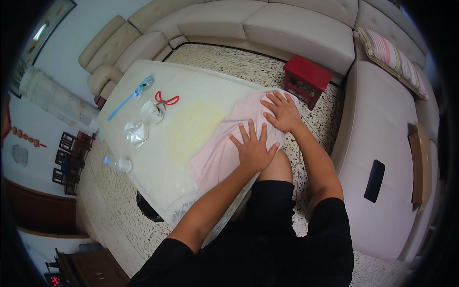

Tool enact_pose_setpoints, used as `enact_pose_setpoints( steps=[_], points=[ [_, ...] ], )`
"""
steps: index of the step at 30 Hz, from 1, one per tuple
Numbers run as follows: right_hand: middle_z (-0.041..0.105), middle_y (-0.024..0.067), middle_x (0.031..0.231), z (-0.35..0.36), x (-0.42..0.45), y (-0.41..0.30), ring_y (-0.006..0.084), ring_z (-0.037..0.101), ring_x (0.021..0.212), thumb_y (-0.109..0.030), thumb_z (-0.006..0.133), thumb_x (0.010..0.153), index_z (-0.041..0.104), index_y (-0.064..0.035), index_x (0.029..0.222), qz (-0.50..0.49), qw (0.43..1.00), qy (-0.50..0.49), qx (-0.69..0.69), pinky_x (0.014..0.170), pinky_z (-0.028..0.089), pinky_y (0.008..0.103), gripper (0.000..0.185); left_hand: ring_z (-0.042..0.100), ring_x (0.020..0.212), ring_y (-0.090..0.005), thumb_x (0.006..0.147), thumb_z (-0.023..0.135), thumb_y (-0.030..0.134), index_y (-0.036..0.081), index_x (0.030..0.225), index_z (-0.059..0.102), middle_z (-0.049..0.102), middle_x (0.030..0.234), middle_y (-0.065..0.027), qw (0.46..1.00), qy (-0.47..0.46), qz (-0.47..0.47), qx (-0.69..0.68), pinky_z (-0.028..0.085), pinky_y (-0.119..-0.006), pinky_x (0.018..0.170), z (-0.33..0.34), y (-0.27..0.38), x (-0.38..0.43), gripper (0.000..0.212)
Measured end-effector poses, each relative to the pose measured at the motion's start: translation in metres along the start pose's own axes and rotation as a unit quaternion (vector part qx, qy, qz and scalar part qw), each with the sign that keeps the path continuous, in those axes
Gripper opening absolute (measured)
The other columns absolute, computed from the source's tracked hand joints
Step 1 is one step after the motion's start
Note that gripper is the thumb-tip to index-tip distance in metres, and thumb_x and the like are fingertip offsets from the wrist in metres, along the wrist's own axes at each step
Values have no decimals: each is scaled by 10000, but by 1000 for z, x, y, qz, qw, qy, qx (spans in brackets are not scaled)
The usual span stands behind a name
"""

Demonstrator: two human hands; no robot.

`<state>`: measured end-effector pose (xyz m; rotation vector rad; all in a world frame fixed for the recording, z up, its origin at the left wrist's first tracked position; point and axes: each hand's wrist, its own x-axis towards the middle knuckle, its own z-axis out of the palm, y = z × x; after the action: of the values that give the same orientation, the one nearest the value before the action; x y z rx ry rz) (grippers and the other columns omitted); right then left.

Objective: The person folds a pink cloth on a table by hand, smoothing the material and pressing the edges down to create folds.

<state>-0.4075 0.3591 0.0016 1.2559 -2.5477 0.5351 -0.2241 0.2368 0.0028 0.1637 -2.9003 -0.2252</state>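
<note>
A pink cloth [229, 143] lies spread and slightly wrinkled along the near right side of a covered table [168, 186]. My left hand [254, 149] rests palm down on it, fingers spread, close to the table's edge. Farther right, my right hand [283, 112] is also flat on the cloth with parted fingers, near the table's corner. Neither hand grips anything. Past the cloth, a pale yellow round patch [195, 131] shows on the table. Red-handled scissors [166, 100] lie beside a white paper cup [152, 112], both apart from my hands.
Farther off on the table are a blue stick-like item [125, 104] with a wrapper, a clear plastic packet [137, 133], and a bottle [113, 163] by a small cup [125, 165]. A red stool [308, 71] stands past the corner. A phone [374, 181] lies on the sofa [373, 143].
</note>
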Motion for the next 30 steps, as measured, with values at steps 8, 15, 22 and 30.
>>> enact_pose_setpoints(
  steps=[8, 15, 22, 30],
  points=[
    [481, 120, 1656, 10, 35, 47, 441, 404, 1526, -510, 572, 1024, 603, -298, 1535, 69, 995, -33, 66, 1269, 320, 504, 553, 175, 1525, -665, 973, 532, 730, 158, 1650, 429, 270, 1688, -357, 999, 28, -19, -10, 81, -926, 1052, 13, 16, 45, 892],
    [472, 126, 1662, 17, 31, 37, 432, 397, 1533, -523, 514, 1044, 599, -287, 1541, 77, 997, -13, 17, 1285, 272, 549, 557, 198, 1542, -626, 967, 558, 685, 293, 1591, 538, 333, 1673, -322, 998, 52, -1, -25, 57, -906, 1088, 12, 11, 47, 737],
    [539, 224, 1573, 14, -15, -16, 443, 438, 1494, -418, 608, 988, 673, -131, 1447, 13, 997, 76, -7, 1279, 253, 585, 546, 242, 1573, -538, 986, 578, 641, 285, 1607, 515, 320, 1715, -248, 998, -3, 56, -30, 144, -846, 1139, -13, -12, -14, 719],
    [571, 214, 1534, 14, -94, -160, 440, 462, 1462, -303, 664, 935, 725, -70, 1343, -27, 991, 99, 88, 1246, 283, 604, 474, 217, 1604, -472, 1011, 630, 526, 252, 1632, 463, 317, 1720, -215, 990, -101, 93, -2, 197, -755, 1196, -70, -55, -159, 699]
  ],
)
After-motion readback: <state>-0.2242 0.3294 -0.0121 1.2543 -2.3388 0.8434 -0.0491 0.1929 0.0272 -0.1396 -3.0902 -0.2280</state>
